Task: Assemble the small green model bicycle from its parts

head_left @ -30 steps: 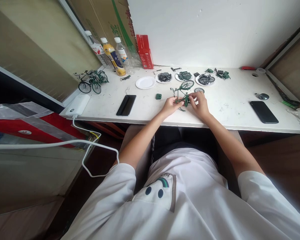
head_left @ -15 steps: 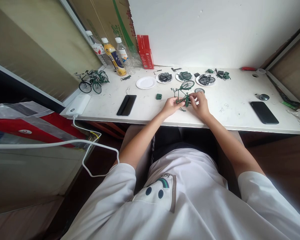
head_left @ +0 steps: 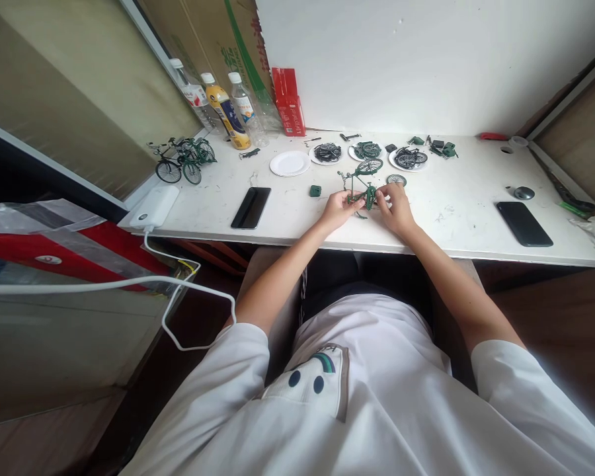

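Between my hands is a green model bicycle (head_left: 359,180), held just above the table with a single spoked wheel (head_left: 370,166) at its far end. My left hand (head_left: 340,209) is closed on the frame from the left. The fingers of my right hand (head_left: 395,203) pinch the bicycle's near right part; what small piece they touch there is hidden. A loose wheel (head_left: 396,179) lies just beyond my right hand. To the left of the bicycle rests a small green block-like part (head_left: 315,191).
Paper plates hold black parts (head_left: 328,153), green parts (head_left: 366,150) and wheels (head_left: 410,158); another white plate (head_left: 290,164) sits beside them. Assembled model bicycles (head_left: 183,160) stand left, near bottles (head_left: 228,112). Phones lie left (head_left: 250,207) and right (head_left: 524,223).
The bicycle has shifted and turned very slightly between my hands, its wheel end moving a little to the left. Both hands keep their grip.
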